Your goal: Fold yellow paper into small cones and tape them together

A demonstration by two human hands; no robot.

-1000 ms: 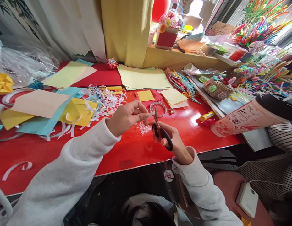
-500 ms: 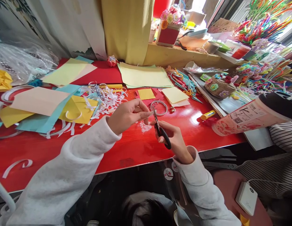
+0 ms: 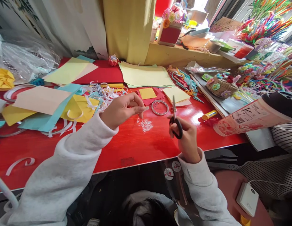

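My left hand (image 3: pixel 125 110) is closed, pinching a small pale strip (image 3: pixel 146 108) between thumb and fingers. In my right hand (image 3: pixel 185 133) is a pair of black-handled scissors (image 3: pixel 176 126), blades pointing up and away, apart from the strip. Fine white clippings (image 3: pixel 146 125) lie in a small heap on the red table (image 3: pixel 136 147) between the hands. Just beyond them is a round roll of tape or ring (image 3: pixel 159 107). A yellow paper square (image 3: pixel 147 93) rests on red paper behind it.
Loose coloured papers (image 3: pixel 39 100) and curled white paper shreds (image 3: pixel 110 99) cover the left side. Cream sheets (image 3: pixel 147 75) lie at the back. On the right are a glue stick (image 3: pixel 209 115), a tilted drink cup (image 3: pixel 251 116) and a woven basket (image 3: pixel 221 86).
My right hand has drawn the scissors away to the right, off the strip. The left hand has shifted slightly left, still pinching the strip.
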